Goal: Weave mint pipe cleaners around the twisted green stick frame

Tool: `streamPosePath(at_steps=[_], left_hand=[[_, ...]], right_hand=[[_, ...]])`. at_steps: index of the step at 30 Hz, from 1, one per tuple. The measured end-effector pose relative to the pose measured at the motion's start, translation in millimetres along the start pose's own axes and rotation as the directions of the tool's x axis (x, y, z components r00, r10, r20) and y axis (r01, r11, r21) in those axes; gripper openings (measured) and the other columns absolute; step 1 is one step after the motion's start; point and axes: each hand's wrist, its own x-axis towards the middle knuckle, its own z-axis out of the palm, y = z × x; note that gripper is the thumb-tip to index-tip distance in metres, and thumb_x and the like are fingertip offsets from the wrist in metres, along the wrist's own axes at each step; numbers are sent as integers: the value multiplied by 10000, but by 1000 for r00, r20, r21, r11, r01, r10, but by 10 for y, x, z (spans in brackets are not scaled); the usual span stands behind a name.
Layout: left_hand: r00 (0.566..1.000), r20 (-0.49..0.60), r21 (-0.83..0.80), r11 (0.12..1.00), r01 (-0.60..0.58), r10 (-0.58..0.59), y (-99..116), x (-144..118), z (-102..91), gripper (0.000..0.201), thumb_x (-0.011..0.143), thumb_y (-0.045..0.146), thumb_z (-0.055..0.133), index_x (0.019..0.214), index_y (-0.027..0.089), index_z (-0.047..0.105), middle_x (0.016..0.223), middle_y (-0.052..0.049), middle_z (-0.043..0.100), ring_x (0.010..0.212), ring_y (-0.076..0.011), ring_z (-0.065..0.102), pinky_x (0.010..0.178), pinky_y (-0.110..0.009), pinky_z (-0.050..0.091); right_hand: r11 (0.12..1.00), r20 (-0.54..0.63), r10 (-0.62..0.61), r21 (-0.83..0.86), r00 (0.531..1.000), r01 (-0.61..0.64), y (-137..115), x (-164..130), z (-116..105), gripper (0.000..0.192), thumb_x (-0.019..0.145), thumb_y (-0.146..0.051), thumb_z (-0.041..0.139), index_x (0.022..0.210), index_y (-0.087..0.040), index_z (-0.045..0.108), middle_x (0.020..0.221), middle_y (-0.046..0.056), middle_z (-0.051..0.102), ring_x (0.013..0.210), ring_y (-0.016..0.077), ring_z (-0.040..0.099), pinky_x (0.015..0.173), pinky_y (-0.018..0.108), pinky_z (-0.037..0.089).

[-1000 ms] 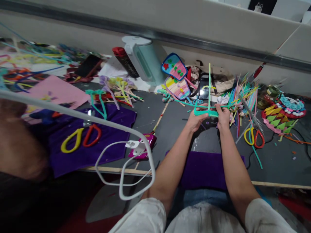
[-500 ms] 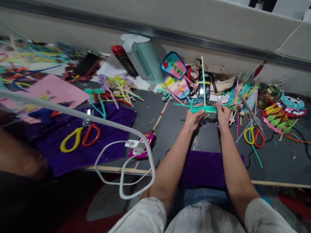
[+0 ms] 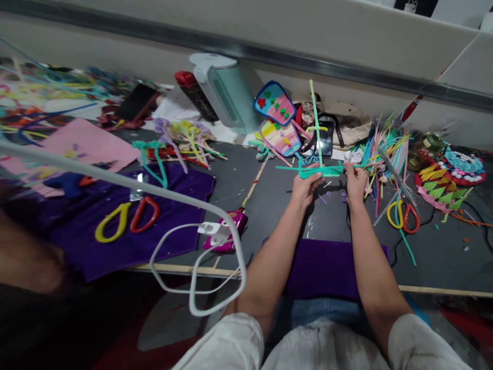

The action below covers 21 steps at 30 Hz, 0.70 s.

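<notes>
Between my two hands is a flat piece made of teal pipe cleaners (image 3: 329,171), with long ends poking out to both sides. From its middle a pale yellow-green pipe cleaner stem (image 3: 317,123) stands up, crossed by a short yellow piece. My left hand (image 3: 306,186) pinches the left end, thumb on top. At the right end, the fingers of my right hand (image 3: 356,180) are closed on the teal strands. Small purple bits (image 3: 328,193) lie on the table just below.
Scissors with yellow and red handles (image 3: 403,217) and a bundle of pipe cleaners (image 3: 389,149) lie to the right. Two fan-shaped crafts (image 3: 275,103) and a kettle (image 3: 227,97) stand behind. A white cable (image 3: 196,308) loops at left, near another person's arm (image 3: 31,252).
The upright stem has tilted to the left, its top shifting left and slightly up. Both hands keep their hold on the teal piece. The other person's arm at left has shifted slightly.
</notes>
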Motion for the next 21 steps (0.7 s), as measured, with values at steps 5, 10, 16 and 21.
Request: streamPosePath(at_steps=[5,10,16,21], left_hand=[[1000,-4,6,1000,9,-9,-4,7,-17,563,592,107,898,1125,149,722,969,-56,795,778,-156,751,795,-290,626],[1000,-17,-4,1000,-4,4,-15,36,-42,621,619,105,883,1208,175,697,962,-50,797,809,-161,758,862,-310,619],[999,-40,-32,999,-2,1,-15,47,-38,596,653,57,835,1221,176,702,998,-70,801,827,-174,764,887,-329,620],[998,-55,-39,999,3,-6,-19,60,-55,600,658,48,823,1230,182,704,997,-71,800,844,-179,765,914,-344,612]], right_hand=[[1000,-108,8,19,994,-6,-17,-18,33,384,785,-564,685,764,-181,699,658,-24,653,693,143,601,661,243,487],[993,-119,82,99,989,-71,-56,-22,61,379,756,-568,712,766,-192,666,631,-32,649,623,136,631,568,235,482],[987,-133,106,132,985,-89,-71,-19,65,358,742,-537,738,719,-195,634,599,-39,639,597,134,640,540,230,487],[988,-133,109,127,985,-92,-65,-22,70,357,753,-535,730,692,-204,610,581,-47,623,591,134,643,538,229,496]])
